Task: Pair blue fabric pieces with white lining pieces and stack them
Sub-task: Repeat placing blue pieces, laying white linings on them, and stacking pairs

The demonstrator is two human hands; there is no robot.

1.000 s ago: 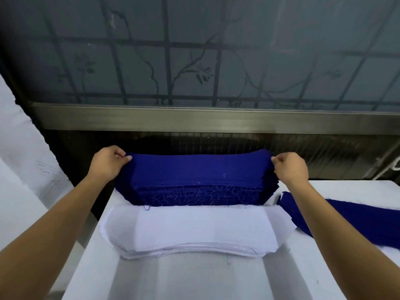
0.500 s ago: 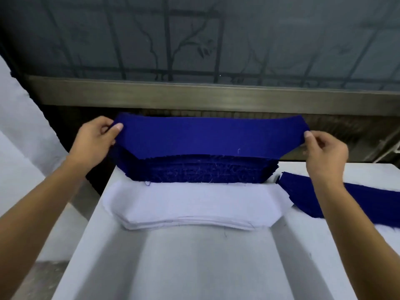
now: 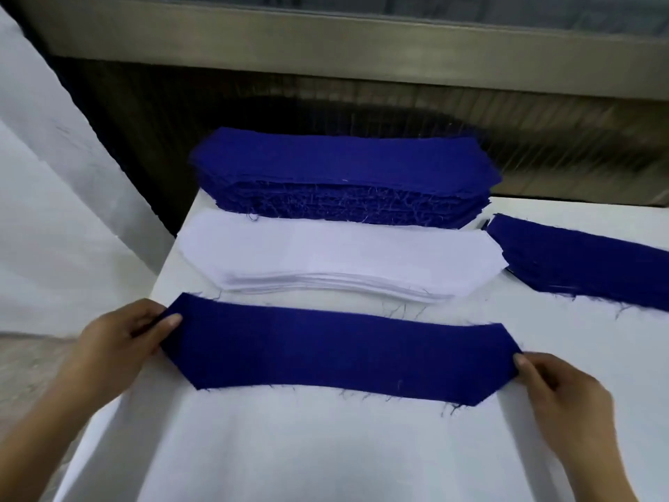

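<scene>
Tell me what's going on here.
A person's left hand and right hand pinch the ends of one blue piece, spread at the near side of the table. Beyond it lie the white lining stack, then the tall blue stack; another blue pile lies to the right. No lining is on it yet.

blue fabric piece [image 3: 340,351] is matt woven cloth, frayed edges – white lining stack [image 3: 340,257] smoother, table [image 3: 325,458] probably matt laminate

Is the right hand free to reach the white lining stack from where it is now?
Probably yes, once it lets go: the right hand pinches the right end of the single blue piece. The white lining stack lies just beyond that piece, its top uncovered, with nothing standing between.
</scene>
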